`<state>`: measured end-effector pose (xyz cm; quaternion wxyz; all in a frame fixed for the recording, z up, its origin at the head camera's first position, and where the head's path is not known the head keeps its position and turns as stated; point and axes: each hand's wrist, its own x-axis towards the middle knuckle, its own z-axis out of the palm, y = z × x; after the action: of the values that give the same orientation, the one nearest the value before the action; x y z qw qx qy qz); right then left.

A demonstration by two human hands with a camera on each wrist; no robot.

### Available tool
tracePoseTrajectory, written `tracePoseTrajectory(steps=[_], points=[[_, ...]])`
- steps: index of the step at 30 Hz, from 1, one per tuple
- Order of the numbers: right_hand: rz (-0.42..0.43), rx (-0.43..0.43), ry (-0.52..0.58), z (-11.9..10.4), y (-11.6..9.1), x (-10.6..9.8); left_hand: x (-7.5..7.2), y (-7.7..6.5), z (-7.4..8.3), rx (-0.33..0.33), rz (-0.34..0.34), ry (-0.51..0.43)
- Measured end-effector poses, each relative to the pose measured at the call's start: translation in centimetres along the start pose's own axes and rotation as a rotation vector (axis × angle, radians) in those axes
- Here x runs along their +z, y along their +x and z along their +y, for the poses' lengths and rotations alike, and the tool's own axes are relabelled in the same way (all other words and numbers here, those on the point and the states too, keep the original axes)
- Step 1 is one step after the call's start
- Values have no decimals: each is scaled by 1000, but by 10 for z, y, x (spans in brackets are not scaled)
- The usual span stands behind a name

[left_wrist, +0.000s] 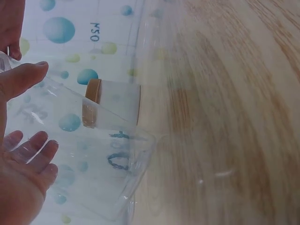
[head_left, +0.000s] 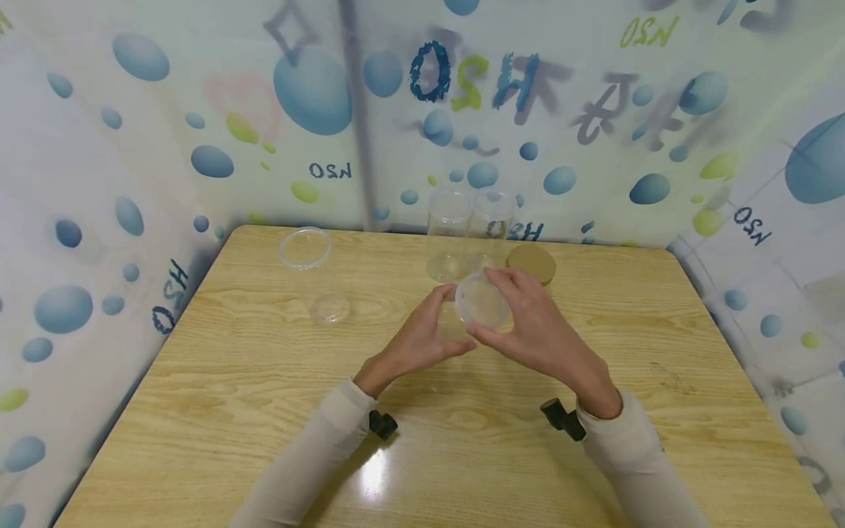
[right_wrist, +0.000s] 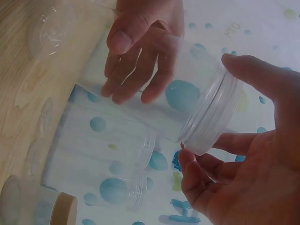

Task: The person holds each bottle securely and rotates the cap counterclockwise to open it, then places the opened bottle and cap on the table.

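Over the middle of the table, my left hand (head_left: 422, 334) holds a clear plastic jar (right_wrist: 136, 79) round its body, thumb on one side and fingers on the other. The jar is tilted, its mouth end toward my right hand (head_left: 538, 330). A translucent, whitish lid (head_left: 482, 299) sits at that mouth, and my right thumb and fingers grip it by the rim. Whether the lid is fully seated cannot be told. In the left wrist view, the jar's clear wall (left_wrist: 98, 154) spans the space before my left fingers (left_wrist: 40, 152).
Two clear jars (head_left: 449, 227) stand side by side at the table's back edge. Right of them is a jar with a tan lid (head_left: 531, 262). An uncovered clear jar (head_left: 305, 249) stands at the back left. A patterned curtain (head_left: 396, 132) hangs behind the wooden table (head_left: 231, 411).
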<state>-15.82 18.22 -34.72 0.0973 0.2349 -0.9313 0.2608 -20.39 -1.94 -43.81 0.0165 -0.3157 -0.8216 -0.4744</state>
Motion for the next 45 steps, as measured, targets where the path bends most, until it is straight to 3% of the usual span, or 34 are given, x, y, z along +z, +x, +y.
tracePoseTrajectory(steps=[13, 24, 33, 41, 45], points=[[-33, -40, 83, 2, 0, -5, -6, 0, 1, -1, -57, -21], [-21, -60, 121, 9, 1, -6, -14, 0, -4, -66, -49, 9], [-25, -13, 178, 25, 0, -4, -33, 2, -14, -134, 69, -19], [-25, 48, 190, 38, -2, -1, -48, 6, -25, -158, 224, 98], [-30, 93, 203, 45, -4, 1, -52, 8, -31, -200, 288, 103]])
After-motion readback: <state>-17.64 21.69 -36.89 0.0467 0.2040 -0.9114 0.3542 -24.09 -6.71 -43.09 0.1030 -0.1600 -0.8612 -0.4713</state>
